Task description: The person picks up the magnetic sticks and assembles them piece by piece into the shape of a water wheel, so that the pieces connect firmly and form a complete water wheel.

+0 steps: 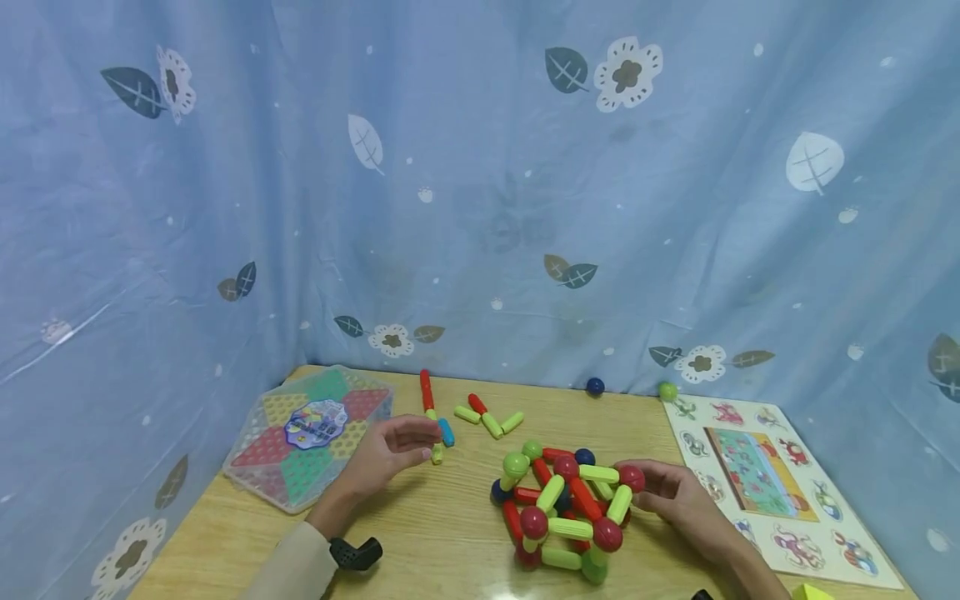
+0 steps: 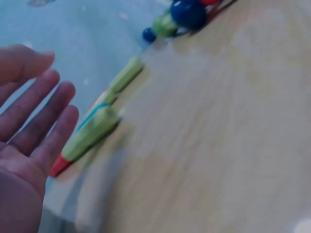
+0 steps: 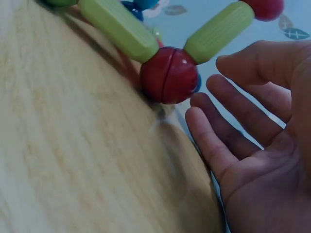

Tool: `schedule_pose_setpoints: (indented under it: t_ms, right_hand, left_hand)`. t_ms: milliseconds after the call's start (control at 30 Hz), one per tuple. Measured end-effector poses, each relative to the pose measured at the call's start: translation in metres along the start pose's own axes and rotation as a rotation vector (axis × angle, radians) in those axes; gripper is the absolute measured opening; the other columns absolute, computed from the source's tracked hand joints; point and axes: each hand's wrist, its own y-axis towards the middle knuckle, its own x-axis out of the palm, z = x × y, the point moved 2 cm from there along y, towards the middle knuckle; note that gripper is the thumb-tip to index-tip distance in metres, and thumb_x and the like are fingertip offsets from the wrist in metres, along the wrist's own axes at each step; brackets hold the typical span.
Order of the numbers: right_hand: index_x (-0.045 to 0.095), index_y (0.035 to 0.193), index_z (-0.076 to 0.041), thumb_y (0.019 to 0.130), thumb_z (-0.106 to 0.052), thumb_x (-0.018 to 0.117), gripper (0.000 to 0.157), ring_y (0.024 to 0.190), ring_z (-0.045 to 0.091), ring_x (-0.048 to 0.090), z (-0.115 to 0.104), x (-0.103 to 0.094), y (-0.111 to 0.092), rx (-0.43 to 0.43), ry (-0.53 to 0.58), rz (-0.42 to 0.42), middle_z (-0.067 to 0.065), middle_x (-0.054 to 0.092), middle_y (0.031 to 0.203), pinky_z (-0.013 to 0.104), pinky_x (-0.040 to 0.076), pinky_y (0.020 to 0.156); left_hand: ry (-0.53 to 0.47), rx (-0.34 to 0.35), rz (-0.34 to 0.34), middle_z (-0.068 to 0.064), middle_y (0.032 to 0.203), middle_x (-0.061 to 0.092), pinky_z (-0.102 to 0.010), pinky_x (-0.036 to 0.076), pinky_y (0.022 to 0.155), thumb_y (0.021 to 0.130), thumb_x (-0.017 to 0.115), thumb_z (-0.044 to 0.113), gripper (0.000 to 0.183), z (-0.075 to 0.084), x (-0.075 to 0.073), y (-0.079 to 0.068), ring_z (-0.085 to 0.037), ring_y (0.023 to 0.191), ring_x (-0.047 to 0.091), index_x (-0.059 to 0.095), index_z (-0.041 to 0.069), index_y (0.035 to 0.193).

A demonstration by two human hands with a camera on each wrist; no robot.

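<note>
Beige cloth sleeve (image 1: 292, 567); left hand (image 1: 384, 455) loosely spread, empty; right hand (image 1: 681, 502) likewise, just beside the red-green plastic ball-and-rod frame (image 1: 586, 499) on the wooden table (image 1: 420, 521); probably light, stiff, weak-jointed; best held by lower balls.

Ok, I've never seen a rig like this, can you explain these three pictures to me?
No machine here, just a person's bare left hand and right hand. The wide picture comes from a camera on the head; the two close ones from a camera on each wrist. On the light wooden table stands an open frame of red and green plastic rods joined by coloured balls. Behind it lie loose red, green and blue rods; at the left, a clear hexagonal board with coloured patches; at the right, a white sheet of small cartoon pictures. Neither hand grips anything: the left is open near the loose rods, the right open beside the frame.
</note>
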Motion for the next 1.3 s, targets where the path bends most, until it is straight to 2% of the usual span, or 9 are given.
schedule_pose_setpoints:
  t_ms: [133,267,433,633,800,900,1033,1133,1300]
  right_hand:
    - [0.057,0.15,0.011,0.107,0.005,0.06,0.044,0.121,0.01,0.074,0.0,0.005,0.002,-0.042,0.075,-0.058,-0.002,0.076,0.137,0.025,0.06,0.099]
    - [0.059,0.15,0.007,0.107,0.007,0.058,0.043,0.114,0.014,0.077,-0.002,0.007,0.002,-0.084,0.13,-0.105,0.007,0.077,0.135,0.03,0.064,0.093]
    - [0.061,0.15,0.004,0.105,0.01,0.058,0.045,0.12,0.013,0.075,-0.005,0.01,0.002,-0.114,0.144,-0.113,0.003,0.076,0.138,0.028,0.063,0.095]
    - [0.059,0.15,0.008,0.104,0.01,0.06,0.046,0.127,0.012,0.072,-0.005,0.01,0.001,-0.108,0.121,-0.098,0.0,0.075,0.14,0.025,0.06,0.101]
    - [0.061,0.15,0.005,0.104,0.009,0.061,0.046,0.125,0.011,0.072,-0.003,0.009,0.001,-0.096,0.116,-0.087,0.0,0.075,0.139,0.025,0.06,0.102]
    - [0.063,0.148,0.003,0.104,0.009,0.061,0.044,0.12,0.009,0.073,-0.002,0.008,0.001,-0.099,0.102,-0.076,0.0,0.077,0.136,0.024,0.061,0.099]
    - [0.066,0.145,0.001,0.104,0.009,0.061,0.043,0.114,0.008,0.074,-0.002,0.008,0.0,-0.101,0.087,-0.061,0.0,0.078,0.132,0.024,0.061,0.095]
    - [0.067,0.145,0.0,0.104,0.009,0.061,0.042,0.113,0.008,0.075,-0.003,0.008,-0.001,-0.098,0.082,-0.053,0.0,0.079,0.131,0.023,0.061,0.095]
    - [0.067,0.143,0.002,0.104,0.008,0.062,0.041,0.112,0.008,0.075,-0.003,0.009,0.0,-0.098,0.076,-0.044,0.003,0.079,0.128,0.023,0.061,0.096]
  left_hand:
    - [0.161,-0.046,0.046,-0.032,0.133,0.071,-0.026,0.061,0.101,0.1,0.07,-0.006,0.034,-0.001,-0.01,0.004,-0.047,0.124,0.071,0.071,-0.008,0.134]
    - [0.413,-0.094,0.036,-0.018,0.134,0.075,-0.033,0.061,0.102,0.097,0.066,-0.011,0.038,-0.004,-0.006,0.009,-0.038,0.122,0.073,0.076,0.0,0.132]
    - [0.705,-0.045,-0.033,-0.009,0.131,0.076,-0.039,0.062,0.098,0.095,0.068,-0.015,0.043,-0.003,0.006,0.011,-0.027,0.119,0.072,0.077,0.006,0.131]
    - [0.868,-0.025,-0.094,-0.001,0.117,0.067,-0.042,0.057,0.093,0.1,0.076,0.0,0.024,0.002,0.014,0.009,-0.02,0.108,0.061,0.081,0.012,0.12]
    - [0.857,-0.053,-0.111,0.005,0.111,0.066,-0.036,0.053,0.088,0.103,0.077,0.01,0.014,0.002,0.014,0.003,-0.013,0.101,0.056,0.079,0.017,0.115]
    - [0.758,-0.054,-0.084,0.006,0.108,0.07,-0.029,0.051,0.081,0.103,0.076,0.011,0.015,0.004,0.014,-0.003,-0.01,0.093,0.057,0.078,0.018,0.116]
    - [0.555,-0.028,-0.046,0.004,0.114,0.075,-0.026,0.058,0.084,0.103,0.076,0.011,0.02,0.015,0.024,-0.006,-0.009,0.097,0.066,0.078,0.018,0.122]
    - [0.48,0.075,-0.047,0.003,0.118,0.077,-0.031,0.063,0.088,0.102,0.078,0.01,0.022,0.033,0.041,-0.003,-0.011,0.104,0.072,0.078,0.015,0.123]
    - [0.586,0.343,-0.108,0.003,0.12,0.075,-0.033,0.063,0.09,0.099,0.08,0.006,0.025,0.067,0.071,0.003,-0.014,0.112,0.07,0.079,0.015,0.122]
